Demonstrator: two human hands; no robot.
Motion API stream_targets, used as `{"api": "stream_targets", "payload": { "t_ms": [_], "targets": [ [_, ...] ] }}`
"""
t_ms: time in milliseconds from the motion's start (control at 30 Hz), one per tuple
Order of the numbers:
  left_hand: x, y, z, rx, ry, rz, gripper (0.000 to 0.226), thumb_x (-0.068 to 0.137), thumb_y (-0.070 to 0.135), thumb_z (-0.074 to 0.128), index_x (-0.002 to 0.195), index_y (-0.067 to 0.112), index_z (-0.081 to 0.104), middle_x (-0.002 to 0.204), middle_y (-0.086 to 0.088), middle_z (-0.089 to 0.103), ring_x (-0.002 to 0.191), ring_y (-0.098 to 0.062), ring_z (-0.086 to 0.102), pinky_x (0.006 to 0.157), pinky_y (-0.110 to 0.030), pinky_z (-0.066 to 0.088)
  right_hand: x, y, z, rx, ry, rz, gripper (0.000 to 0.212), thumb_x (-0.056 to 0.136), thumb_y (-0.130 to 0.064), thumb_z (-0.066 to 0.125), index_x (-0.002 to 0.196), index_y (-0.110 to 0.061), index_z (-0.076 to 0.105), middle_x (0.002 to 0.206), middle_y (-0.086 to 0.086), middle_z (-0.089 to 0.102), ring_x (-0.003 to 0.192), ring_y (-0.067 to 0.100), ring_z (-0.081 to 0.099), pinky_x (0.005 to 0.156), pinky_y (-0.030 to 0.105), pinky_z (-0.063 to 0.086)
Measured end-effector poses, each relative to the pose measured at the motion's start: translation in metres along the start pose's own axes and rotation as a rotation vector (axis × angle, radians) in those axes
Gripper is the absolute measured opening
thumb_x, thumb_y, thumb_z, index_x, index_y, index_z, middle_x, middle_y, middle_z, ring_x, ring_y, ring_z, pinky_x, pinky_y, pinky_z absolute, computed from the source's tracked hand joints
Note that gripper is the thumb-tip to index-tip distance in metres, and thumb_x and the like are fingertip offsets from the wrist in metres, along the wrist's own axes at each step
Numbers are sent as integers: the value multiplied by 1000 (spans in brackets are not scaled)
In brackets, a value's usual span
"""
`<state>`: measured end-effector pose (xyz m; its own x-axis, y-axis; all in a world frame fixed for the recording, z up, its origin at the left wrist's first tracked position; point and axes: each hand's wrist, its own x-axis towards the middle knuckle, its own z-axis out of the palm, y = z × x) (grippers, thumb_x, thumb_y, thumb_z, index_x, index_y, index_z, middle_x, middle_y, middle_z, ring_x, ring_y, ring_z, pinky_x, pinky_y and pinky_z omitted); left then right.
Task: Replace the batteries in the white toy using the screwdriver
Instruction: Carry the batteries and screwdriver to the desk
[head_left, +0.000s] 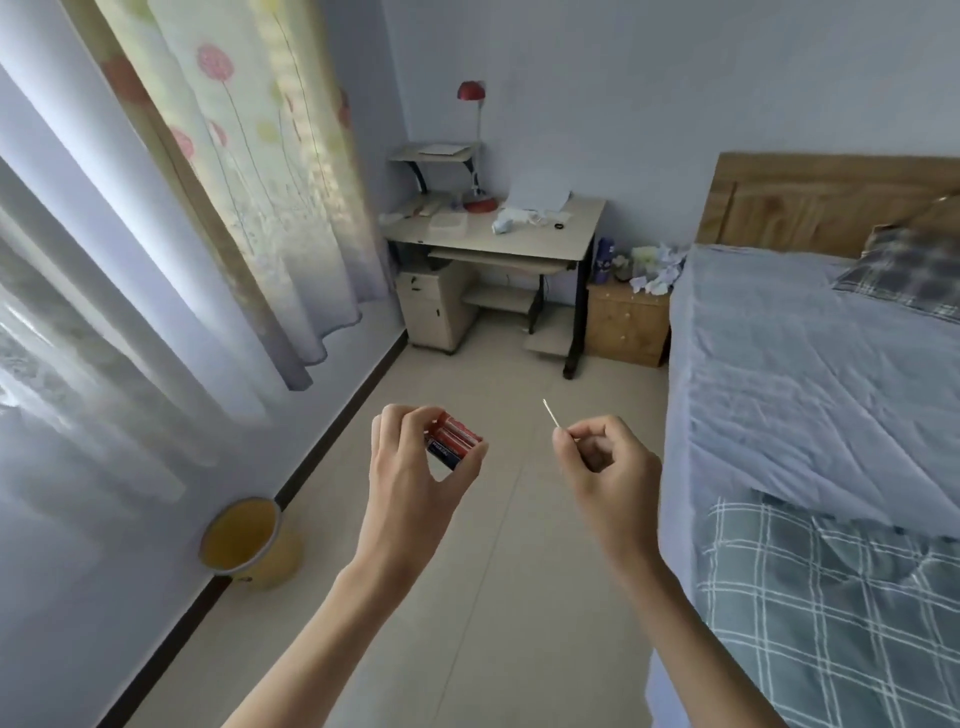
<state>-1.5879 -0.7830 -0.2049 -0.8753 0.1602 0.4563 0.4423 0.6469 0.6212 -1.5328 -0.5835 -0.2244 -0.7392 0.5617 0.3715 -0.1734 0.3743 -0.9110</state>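
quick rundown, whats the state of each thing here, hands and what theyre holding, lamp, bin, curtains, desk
left hand: shut on batteries, raised
batteries: pinched together, red and blue
right hand: shut on screwdriver
screwdriver: thin shaft pointing up and away
lamp: upright on the desk, seems off
bin: upright, open, by the wall
curtains: drawn
desk: cluttered with small items; no toy clearly made out

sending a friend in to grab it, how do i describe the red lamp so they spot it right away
Face the far wall, left of the bed, where a pale desk stands beside the curtain. The lamp stands at the desk's back: red base, thin white neck, red shade, the only red thing there.
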Motion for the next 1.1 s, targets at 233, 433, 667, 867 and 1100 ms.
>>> {"api": "stream_targets", "payload": {
  "t_ms": [233,433,667,867,1100],
  "targets": [
    [121,-33,77,-30,-35,32,50,88,40,86,125,15,63,114,7,51,109,-15,49,94,-8,38,108,56,35,-60,96,-13,17,97,-18,78,85,-16,66,62,0,66,58,22,60,56,44,50],
    [258,-74,141,-66,-36,78,52,89,43,84,128,17,61,115,10,48,111,-14,50,95,-18,44,234,102,95,-68,143,-44,13,98,-19,78,89,-17,68,70,-6,70,64,17,66,60,42,55],
    [438,-101,198,-107,-17,132,54,88,45,84,128,15,62,115,12,48,112,-12,50,99,-11,39,402,127,168,-66,178,-106,12,98,-18,77,90,-17,69,71,-7,70,66,17,69,60,48,57],
    [554,-133,252,-125,-32,103,51,89,39,86,126,16,61,112,17,43,110,-10,48,99,-4,33,507,177,217,-89,183,-62,12,98,-19,77,90,-17,68,71,-6,70,66,18,69,60,50,56],
    [687,-186,337,-102,-10,54,52,89,44,84,128,16,61,114,14,47,111,-12,50,98,-5,34,650,254,276,-85,171,-33,9,97,-18,78,93,-15,71,76,-6,74,70,16,72,65,40,59]
  ]
}}
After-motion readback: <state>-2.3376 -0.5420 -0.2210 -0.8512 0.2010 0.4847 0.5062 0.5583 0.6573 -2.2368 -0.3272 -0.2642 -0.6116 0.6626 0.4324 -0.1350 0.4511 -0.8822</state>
